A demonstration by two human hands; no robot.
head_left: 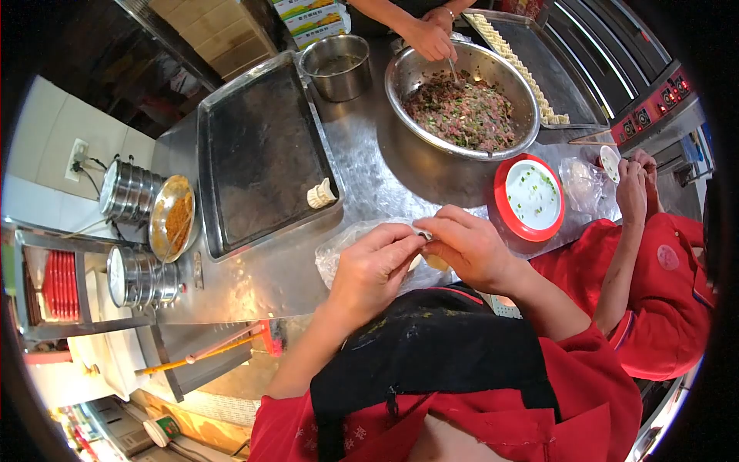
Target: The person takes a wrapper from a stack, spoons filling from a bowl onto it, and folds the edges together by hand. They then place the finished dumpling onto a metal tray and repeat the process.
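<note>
In front of my apron, my left hand (pixel 377 262) and my right hand (pixel 473 242) meet with their fingertips pinched together. Between them is a small, pale dumpling (pixel 423 234), mostly covered by the fingers. Under and beside my hands lies a clear plastic bag (pixel 329 260), with round pale pieces that look like dough wrappers (pixel 437 262) partly showing. A few pleated dumplings (pixel 321 194) stand at the near right corner of the dark baking tray (pixel 262 146), ahead and to the left.
A large steel bowl (pixel 530 115) holds minced filling; another person's hands (pixel 431 38) work over it. Right of me are a red-rimmed white bowl (pixel 502 202) and a co-worker's hands (pixel 635 177). Dumplings line a second tray (pixel 566 65). A steel pot (pixel 339 81) and spice bowl (pixel 163 239) stand leftward.
</note>
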